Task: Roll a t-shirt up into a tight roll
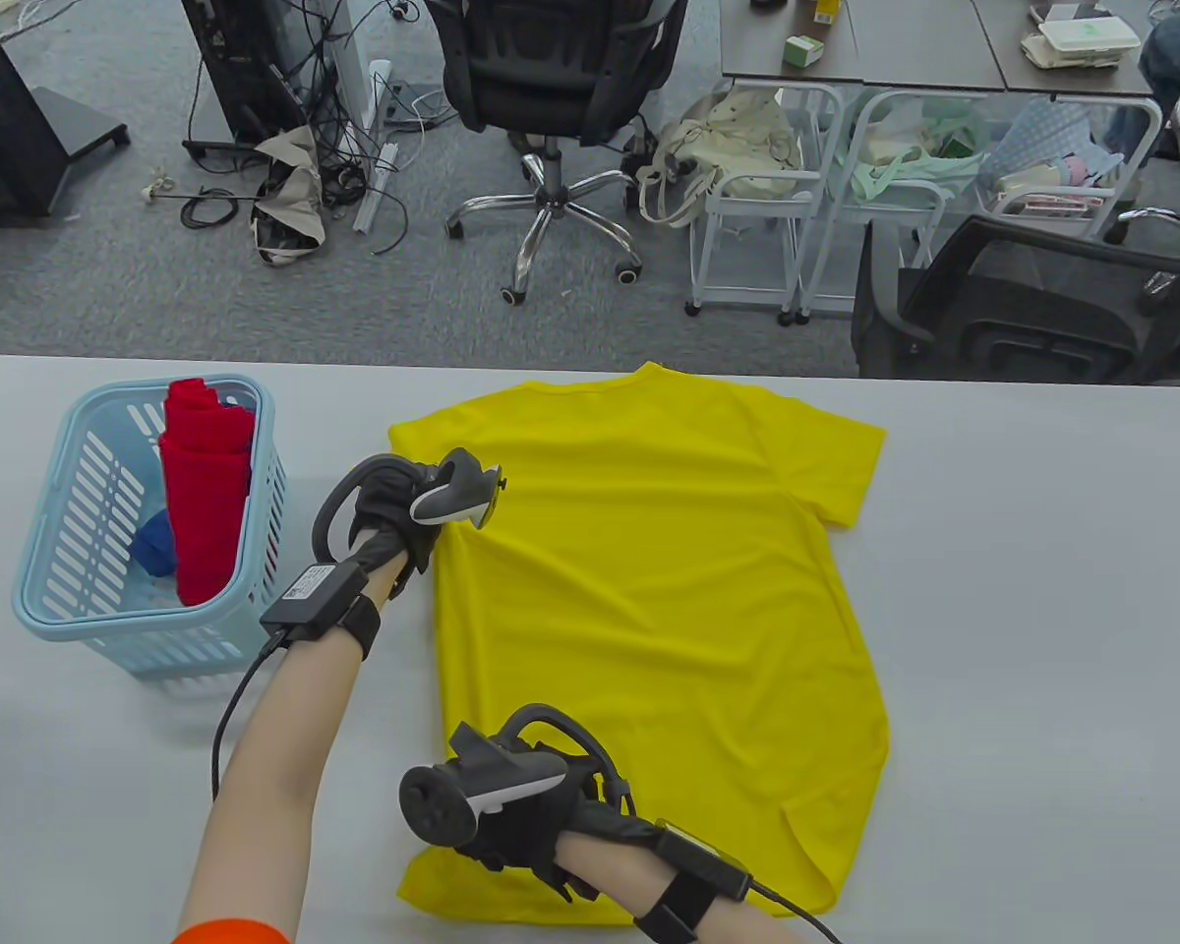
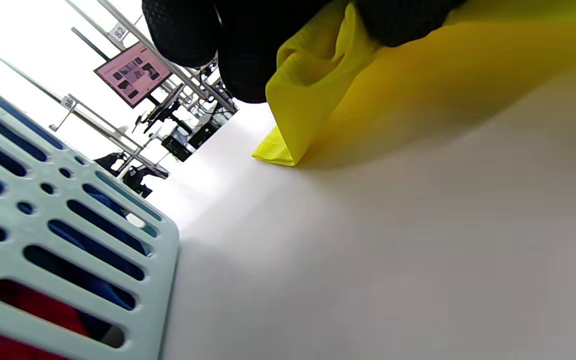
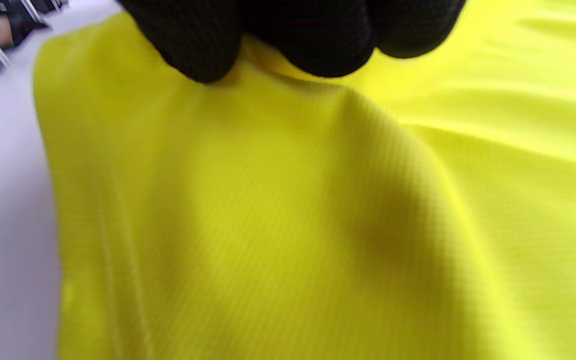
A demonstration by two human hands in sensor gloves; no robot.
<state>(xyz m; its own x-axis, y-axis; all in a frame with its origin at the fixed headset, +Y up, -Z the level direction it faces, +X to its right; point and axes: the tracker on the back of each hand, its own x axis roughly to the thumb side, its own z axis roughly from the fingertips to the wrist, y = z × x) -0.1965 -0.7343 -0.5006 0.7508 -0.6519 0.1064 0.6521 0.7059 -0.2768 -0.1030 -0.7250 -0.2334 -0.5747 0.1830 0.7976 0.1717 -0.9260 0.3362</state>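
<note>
Two gloved hands pinched the yellow t-shirt (image 1: 659, 610) along its edge nearest the blue basket (image 1: 59, 590): the left hand (image 1: 393, 521) gripped cloth by the sleeve, the right hand (image 1: 511, 796) gripped the hem corner farther from the basket, probably to fold that side inward before rolling. The shirt lay flat beside the basket. No readable labels showed on either.

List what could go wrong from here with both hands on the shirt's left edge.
1. The left hand pinches only a small fold of the yellow t-shirt by the sleeve; it may slip free.
2. The right hand grips near the hem, far from the left, so the fold between them may sag unevenly and loosen the roll.
3. The light blue plastic basket stands close beside the left forearm, which may knock it.
</note>
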